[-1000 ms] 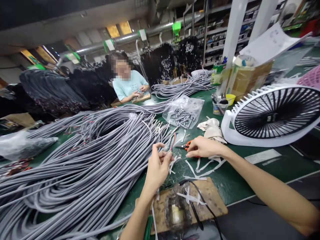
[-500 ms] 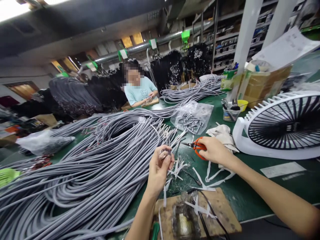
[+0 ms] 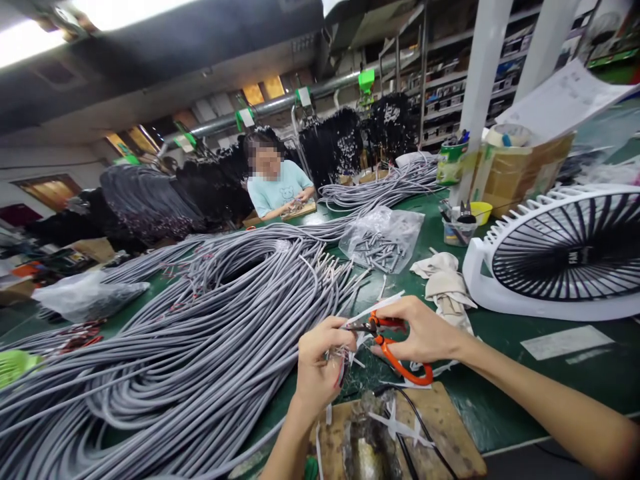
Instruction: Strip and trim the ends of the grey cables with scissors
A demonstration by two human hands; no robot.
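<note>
My right hand (image 3: pixel 423 327) holds orange-handled scissors (image 3: pixel 400 363), the handles spread apart. Their dark blades point left and reach the fingers of my left hand (image 3: pixel 325 357). That left hand is closed around a bunch of thin wires (image 3: pixel 341 353), with pale strands and a bit of red showing; most of the bunch is hidden in the fingers. A white strip (image 3: pixel 367 310) runs behind the scissors. Below the hands lies a wooden board (image 3: pixel 447 427) bearing a dark-rimmed metallic piece (image 3: pixel 370 447), black cords and white strips.
Long grey cables (image 3: pixel 200 347) cover the left of the green table. A clear bag of short grey pieces (image 3: pixel 383 240) lies ahead, beside a beige cloth (image 3: pixel 445 287). A white fan (image 3: pixel 555 260) stands right. A co-worker (image 3: pixel 280 183) sits across the table.
My right hand has brought the scissors left and down to my left hand, and their handles have turned. My left hand has rolled over and dipped slightly, still closed.
</note>
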